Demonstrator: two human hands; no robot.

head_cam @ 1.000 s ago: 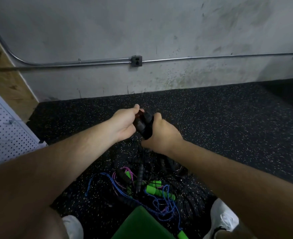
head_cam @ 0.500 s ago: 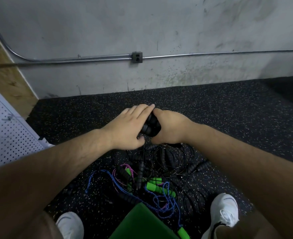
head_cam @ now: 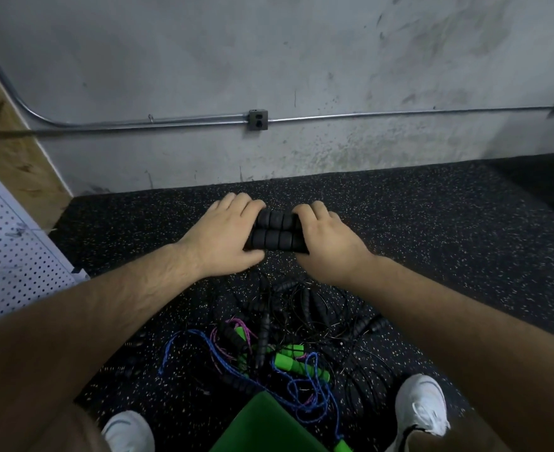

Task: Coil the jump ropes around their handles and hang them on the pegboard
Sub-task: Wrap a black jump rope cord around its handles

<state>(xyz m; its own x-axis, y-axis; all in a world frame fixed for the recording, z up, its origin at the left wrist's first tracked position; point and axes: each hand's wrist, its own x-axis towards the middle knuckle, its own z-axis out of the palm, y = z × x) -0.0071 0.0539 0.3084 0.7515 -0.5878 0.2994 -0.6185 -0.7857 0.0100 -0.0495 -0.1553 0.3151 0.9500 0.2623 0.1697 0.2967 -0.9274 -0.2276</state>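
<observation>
Two black ribbed foam handles (head_cam: 275, 233) of a jump rope lie side by side, horizontal, held in front of me above the floor. My left hand (head_cam: 223, 238) grips their left ends and my right hand (head_cam: 326, 243) grips their right ends. Below the hands a tangle of thin black ropes (head_cam: 305, 316) with more black handles lies on the floor. Mixed into it are bright green handles (head_cam: 290, 362) and a blue cord (head_cam: 210, 350) with a pink cord beside it. A white pegboard (head_cam: 11, 256) leans at the far left.
Black speckled rubber flooring (head_cam: 432, 230) runs to a grey concrete wall with a metal conduit (head_cam: 367, 117) and an outlet box (head_cam: 257, 120). A green object (head_cam: 266, 425) sits at the bottom centre between my white shoes (head_cam: 421, 406). Plywood (head_cam: 14, 148) stands behind the pegboard.
The handles have turned from a bunched, upright hold to lying level and side by side, with my hands spread apart to their two ends. The view has tipped slightly downward.
</observation>
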